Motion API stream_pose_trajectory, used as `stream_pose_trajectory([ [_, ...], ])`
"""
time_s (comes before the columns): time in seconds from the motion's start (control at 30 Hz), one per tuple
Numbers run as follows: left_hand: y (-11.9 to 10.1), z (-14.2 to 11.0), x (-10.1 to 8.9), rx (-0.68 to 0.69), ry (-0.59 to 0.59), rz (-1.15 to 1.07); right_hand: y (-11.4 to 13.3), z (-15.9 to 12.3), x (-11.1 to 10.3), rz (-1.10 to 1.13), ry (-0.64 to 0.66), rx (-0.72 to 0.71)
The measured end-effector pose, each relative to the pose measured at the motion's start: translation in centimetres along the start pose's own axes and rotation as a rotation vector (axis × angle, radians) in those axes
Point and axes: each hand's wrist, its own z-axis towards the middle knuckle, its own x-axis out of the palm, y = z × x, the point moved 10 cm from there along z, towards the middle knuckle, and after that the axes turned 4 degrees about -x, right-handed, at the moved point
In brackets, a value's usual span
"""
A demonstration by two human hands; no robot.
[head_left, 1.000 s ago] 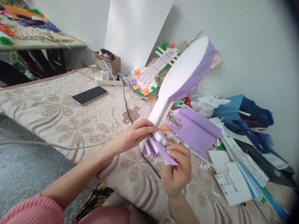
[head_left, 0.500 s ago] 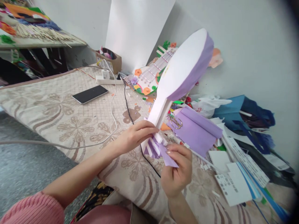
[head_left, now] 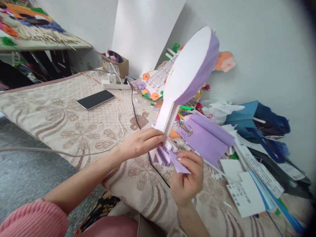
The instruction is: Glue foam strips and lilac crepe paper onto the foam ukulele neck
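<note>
A white paddle-shaped cardboard model [head_left: 190,65], like a small stringed instrument with its rim wrapped in purple paper, leans up and to the right in front of me. My left hand [head_left: 145,141] is closed round its narrow neck near the lower end. Purple paper strips [head_left: 163,157] and small white pieces bunch at that end. Just beside them, my right hand [head_left: 189,176] pinches a purple paper flap [head_left: 181,167] between thumb and fingers. Behind the right hand, a purple paper sheet [head_left: 204,141] lies partly rolled, with gold-handled scissors [head_left: 185,129] on its left edge.
A phone [head_left: 95,99], a power strip [head_left: 115,86] and cables lie on the patterned cloth at left. A cardboard box [head_left: 120,67] stands behind them. Against the wall leans a flower-decorated stringed model [head_left: 155,82]. White card pieces [head_left: 247,197] and a blue bag [head_left: 243,113] crowd the right.
The model's round top has tipped slightly left and toward upright, showing more of the orange flower behind it. Both hands keep their grip, and the purple flap has shifted a little.
</note>
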Motion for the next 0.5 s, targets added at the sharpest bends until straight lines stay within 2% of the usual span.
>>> stream_pose_trajectory([
  [0.3, -0.25, 0.23, -0.01, 0.003, -0.031, 0.019, -0.22, 0.06, -0.11, -0.023, -0.016, 0.001],
  [0.5, 0.14, -0.06, -0.09, -0.004, -0.063, -0.119, -0.25, 0.07, -0.17, -0.053, -0.019, 0.004],
])
